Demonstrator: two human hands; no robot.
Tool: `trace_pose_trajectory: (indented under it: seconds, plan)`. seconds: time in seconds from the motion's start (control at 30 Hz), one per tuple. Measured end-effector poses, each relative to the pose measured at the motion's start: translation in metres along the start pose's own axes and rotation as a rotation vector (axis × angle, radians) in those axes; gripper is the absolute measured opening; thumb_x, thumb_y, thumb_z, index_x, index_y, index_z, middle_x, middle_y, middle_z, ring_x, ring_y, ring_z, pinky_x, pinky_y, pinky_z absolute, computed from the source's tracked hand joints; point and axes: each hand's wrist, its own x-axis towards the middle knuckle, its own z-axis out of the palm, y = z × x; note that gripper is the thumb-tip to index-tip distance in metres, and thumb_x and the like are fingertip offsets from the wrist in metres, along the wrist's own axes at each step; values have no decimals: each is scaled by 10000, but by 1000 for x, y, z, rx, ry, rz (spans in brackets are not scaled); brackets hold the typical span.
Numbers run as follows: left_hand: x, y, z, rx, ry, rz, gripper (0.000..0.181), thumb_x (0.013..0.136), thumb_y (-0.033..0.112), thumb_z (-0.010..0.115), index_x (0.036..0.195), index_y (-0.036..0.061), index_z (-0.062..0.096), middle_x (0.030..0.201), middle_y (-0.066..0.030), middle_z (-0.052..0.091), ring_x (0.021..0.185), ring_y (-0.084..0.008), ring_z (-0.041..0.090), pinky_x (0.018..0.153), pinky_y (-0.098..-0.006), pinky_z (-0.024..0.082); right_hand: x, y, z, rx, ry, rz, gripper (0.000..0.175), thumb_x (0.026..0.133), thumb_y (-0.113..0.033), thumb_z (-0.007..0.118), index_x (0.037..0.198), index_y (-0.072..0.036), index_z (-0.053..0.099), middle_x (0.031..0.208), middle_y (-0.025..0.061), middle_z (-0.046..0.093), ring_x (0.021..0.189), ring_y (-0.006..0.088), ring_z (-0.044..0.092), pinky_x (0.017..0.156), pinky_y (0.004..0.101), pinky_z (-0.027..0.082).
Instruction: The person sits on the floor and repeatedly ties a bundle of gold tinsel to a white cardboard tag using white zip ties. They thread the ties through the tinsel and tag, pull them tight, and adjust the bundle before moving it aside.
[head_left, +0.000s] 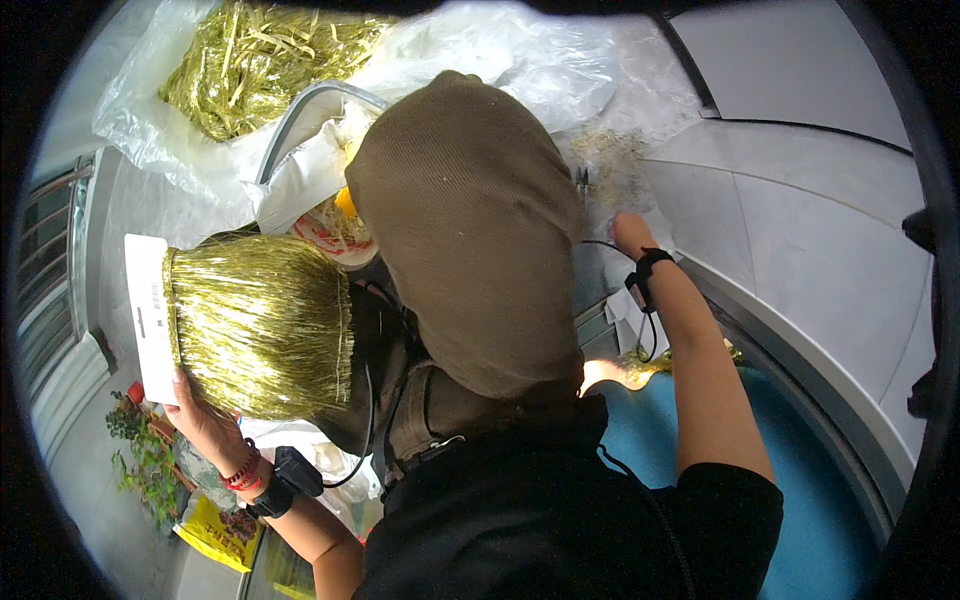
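My left hand (197, 416) grips the lower end of a white header card (146, 322), which bears printing and has a hang slot. From this card spreads a fringe of shiny gold tinsel (262, 330), its strands reaching toward the brown clothing (465, 225) over my lap. On the far side of that clothing, my right hand (631, 231) is curled low beside crumpled white sheet (652, 225). Its fingers are too small and partly turned away to show what, if anything, they hold. A dark cable runs by each wrist, where a black strapped device sits.
Loose gold tinsel (277, 67) fills a clear plastic bag (517, 60) at the top. A grey curved handle (322, 90) arches over a container with a red-marked rim (330, 232). Potted plants (146, 457) and a yellow packet (217, 531) are lower left. White wall tiles (810, 225) flank the right.
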Motion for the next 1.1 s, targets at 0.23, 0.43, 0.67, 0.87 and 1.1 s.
trace_pose_trajectory:
  seconds: [0.23, 0.43, 0.67, 0.87, 1.1]
  plan:
    - [-3, 1, 1, -3, -17, -14, 403, 927, 221, 619, 1230, -34, 541, 1162, -115, 625, 1002, -187, 620, 838, -334, 516, -18, -20, 9, -214, 27, -85, 93, 761, -23, 595, 781, -30, 685, 867, 193, 686, 806, 340, 685, 676, 443, 555]
    - [0, -4, -7, -34, -43, -29, 371, 933, 167, 619, 1225, -41, 523, 1176, -131, 623, 1008, -188, 628, 852, -320, 531, -29, -14, -2, -141, 16, -85, 118, 748, -27, 604, 836, -35, 684, 901, 191, 681, 864, 356, 670, 699, 456, 545]
    - [-1, -11, -10, -96, -48, -23, 328, 937, 154, 613, 1197, -32, 542, 1158, -124, 633, 993, -187, 635, 844, -315, 531, -29, 8, 3, -73, -60, -89, 113, 755, -36, 597, 835, -34, 676, 904, 224, 666, 881, 406, 641, 725, 488, 523]
    - [2, -15, -10, -208, -106, -54, 333, 930, 142, 625, 1201, -32, 541, 1169, -128, 627, 1014, -184, 624, 866, -317, 519, -41, 26, -13, 190, 92, -139, 81, 727, -134, 637, 716, -54, 633, 742, 168, 647, 732, 371, 622, 654, 460, 489]
    - [4, -25, -11, -193, -28, -18, 349, 921, 129, 637, 1212, -37, 540, 1159, -118, 634, 1009, -181, 623, 868, -317, 500, -65, 20, -25, 376, 183, -101, 80, 725, -131, 674, 780, -72, 672, 730, 122, 665, 648, 280, 649, 612, 379, 508]
